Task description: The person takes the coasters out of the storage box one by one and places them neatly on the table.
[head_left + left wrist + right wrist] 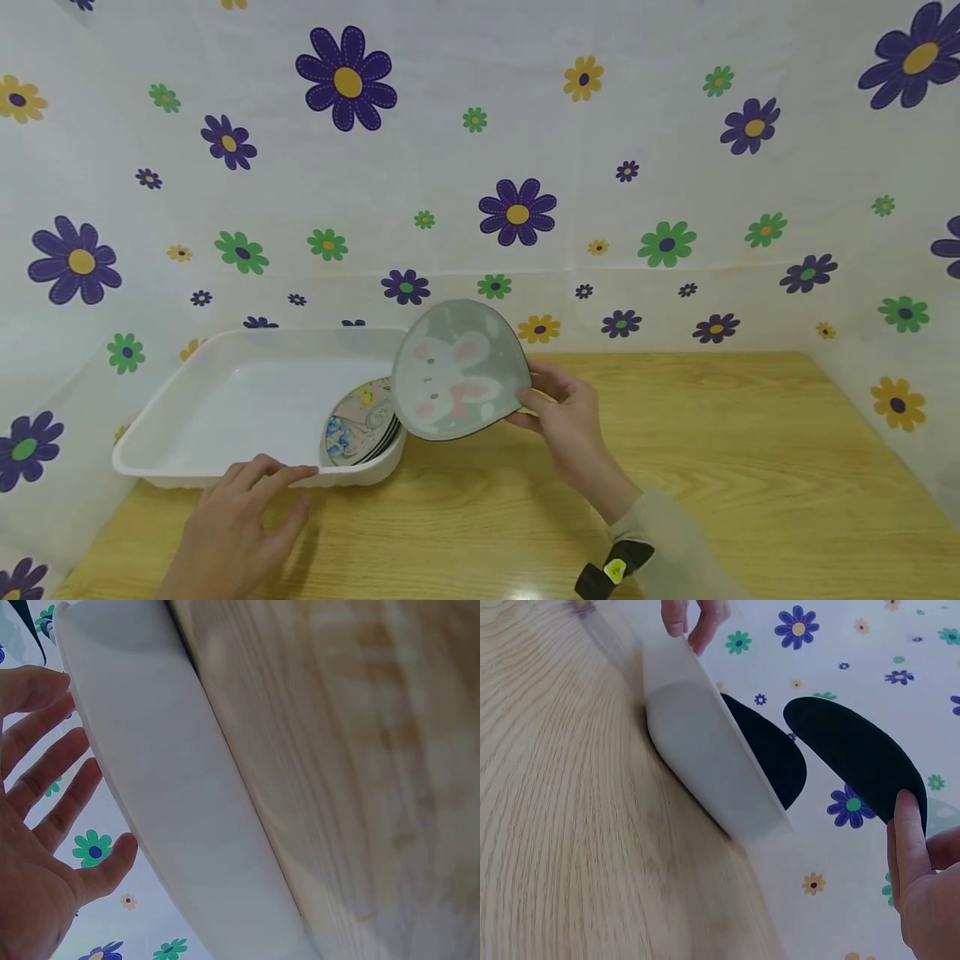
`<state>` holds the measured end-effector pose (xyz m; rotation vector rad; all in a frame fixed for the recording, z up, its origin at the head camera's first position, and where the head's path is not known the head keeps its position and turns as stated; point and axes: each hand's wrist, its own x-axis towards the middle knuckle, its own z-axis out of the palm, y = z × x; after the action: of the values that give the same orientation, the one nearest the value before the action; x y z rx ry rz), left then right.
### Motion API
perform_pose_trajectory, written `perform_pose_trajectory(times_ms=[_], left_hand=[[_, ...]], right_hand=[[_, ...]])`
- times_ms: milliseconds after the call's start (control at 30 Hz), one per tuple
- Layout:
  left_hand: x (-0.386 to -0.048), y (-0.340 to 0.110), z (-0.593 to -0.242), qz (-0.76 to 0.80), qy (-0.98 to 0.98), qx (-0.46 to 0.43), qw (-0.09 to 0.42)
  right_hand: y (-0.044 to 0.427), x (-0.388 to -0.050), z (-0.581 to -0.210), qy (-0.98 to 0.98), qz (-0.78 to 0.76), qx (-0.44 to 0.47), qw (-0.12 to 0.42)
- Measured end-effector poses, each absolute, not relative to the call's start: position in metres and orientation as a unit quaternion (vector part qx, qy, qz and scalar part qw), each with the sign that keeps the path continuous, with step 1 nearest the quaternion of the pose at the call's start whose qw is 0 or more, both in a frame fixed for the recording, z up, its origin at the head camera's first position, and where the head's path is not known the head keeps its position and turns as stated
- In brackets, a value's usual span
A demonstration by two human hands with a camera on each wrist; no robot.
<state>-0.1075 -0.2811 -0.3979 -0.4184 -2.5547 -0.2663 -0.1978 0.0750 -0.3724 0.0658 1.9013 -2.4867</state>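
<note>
Nearest the camera, a black band with a yellow sticker sat at a pale sleeve on the right arm. To its left, the left hand had its fingers spread, fingertips resting on the near rim of a white tray. Under all this stretched a wood-grain counter. Slightly farther back, the right hand pinched the right edge of a grey mat, thumb on the front and fingers behind. This mat was held tilted above the counter by the tray's right end, its printed rabbit lying sideways, its back black. Inside the tray, several stacked mats leaned in the near right corner, the front one patterned. At the far side hung a white sheet printed with purple, green and yellow flowers.
</note>
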Motion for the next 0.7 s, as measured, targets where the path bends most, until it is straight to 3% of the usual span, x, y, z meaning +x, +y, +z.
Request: perform_pose_trajectory(times_ms=[700], left_hand=[[-0.108,-0.28,-0.398,-0.1,-0.946,-0.154,0.266]], right_hand=[[0.121,-0.195,-0.382,0.614,-0.786,0.071,-0.018]])
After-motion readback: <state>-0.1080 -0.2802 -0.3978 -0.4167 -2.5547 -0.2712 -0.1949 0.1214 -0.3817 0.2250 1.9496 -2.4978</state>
